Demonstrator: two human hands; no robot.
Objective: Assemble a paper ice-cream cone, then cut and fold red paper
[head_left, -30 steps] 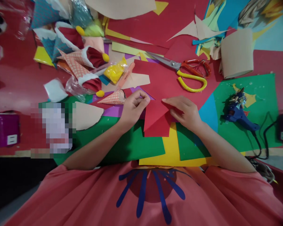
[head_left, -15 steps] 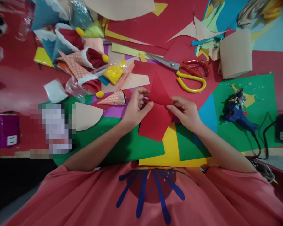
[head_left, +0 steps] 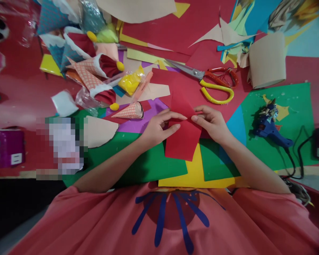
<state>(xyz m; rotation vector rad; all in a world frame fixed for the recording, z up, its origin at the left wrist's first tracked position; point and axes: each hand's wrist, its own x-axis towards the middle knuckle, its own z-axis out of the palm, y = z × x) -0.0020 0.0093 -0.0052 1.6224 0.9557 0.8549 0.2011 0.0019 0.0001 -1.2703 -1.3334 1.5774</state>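
Note:
A folded piece of red paper (head_left: pixel 183 141) is between my hands, with a crease across its middle; its upper part spreads away from me and its lower part hangs towards my chest. My left hand (head_left: pixel 162 128) lies along the crease, index finger stretched over the paper and thumb apart, so it is open. At the crease's right end, my right hand (head_left: pixel 211 124) is closed, pinching the paper's edge between thumb and fingers. Just beyond the paper, scissors (head_left: pixel 198 73) with one red and one yellow handle lie on red sheets.
Left of my hands lie a small checked paper cone (head_left: pixel 129 111) and a beige paper piece (head_left: pixel 99 131). Several finished-looking cones (head_left: pixel 95 67) crowd the far left. A blue glue gun (head_left: pixel 272 129) rests on a green sheet (head_left: pixel 300 106) at right, near a beige paper tube (head_left: pixel 268 60).
The red paper has shifted slightly right and turned more upright. My left hand has moved right, its index finger now reaching along the crease instead of pinching the left edge.

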